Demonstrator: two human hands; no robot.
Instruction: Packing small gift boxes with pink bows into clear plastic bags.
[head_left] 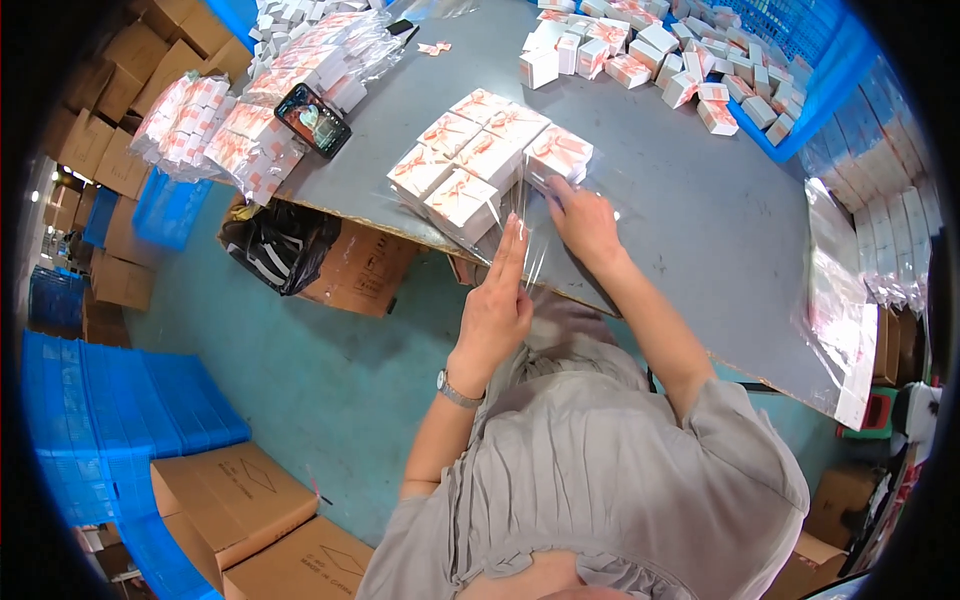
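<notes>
My left hand (497, 308) is at the table's near edge, its fingers stretched forward against clear plastic film (532, 235). Beyond the fingertips is a tight block of several small white gift boxes (487, 155) with orange-pink ribbon prints. One more such box (558, 152) sits at the block's right side, slightly out of line. My right hand (585, 222) reaches this box, fingertips at its near side and the film, fingers apart. The film appears to run around the boxes, but where it ends is hard to see.
Loose boxes (655, 55) spill from a blue crate (835, 85) at the far right of the grey table (690, 210). Wrapped bundles (320, 60) and a phone (312, 120) stand far left. Clear bags (835, 290) lie at the right edge. Cartons (235, 495) stand lower left.
</notes>
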